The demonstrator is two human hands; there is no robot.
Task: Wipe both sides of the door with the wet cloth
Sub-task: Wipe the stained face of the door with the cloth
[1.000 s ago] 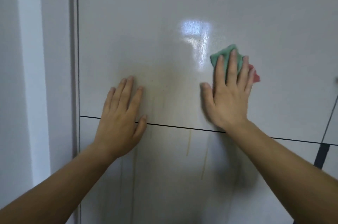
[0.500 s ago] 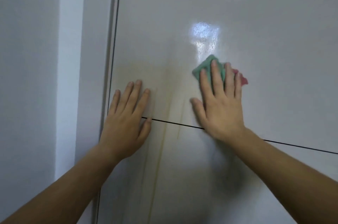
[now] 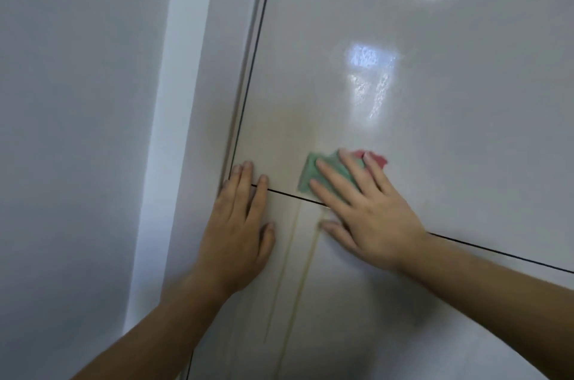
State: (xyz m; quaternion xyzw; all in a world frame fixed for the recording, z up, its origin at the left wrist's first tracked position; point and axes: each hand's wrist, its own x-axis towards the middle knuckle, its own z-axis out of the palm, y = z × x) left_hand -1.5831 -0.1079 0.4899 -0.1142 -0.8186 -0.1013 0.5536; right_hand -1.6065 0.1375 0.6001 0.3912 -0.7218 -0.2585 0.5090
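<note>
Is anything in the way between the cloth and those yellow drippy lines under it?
Nothing visible is. The right hand presses the cloth flat on the door, just above the yellow streaks. Only the thin black groove crosses between them. The left hand rests flat beside the streaks, not on them.

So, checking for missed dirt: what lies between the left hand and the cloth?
Head view: bare door, crossed by the dark groove, with yellowish drip streaks just below.
</note>
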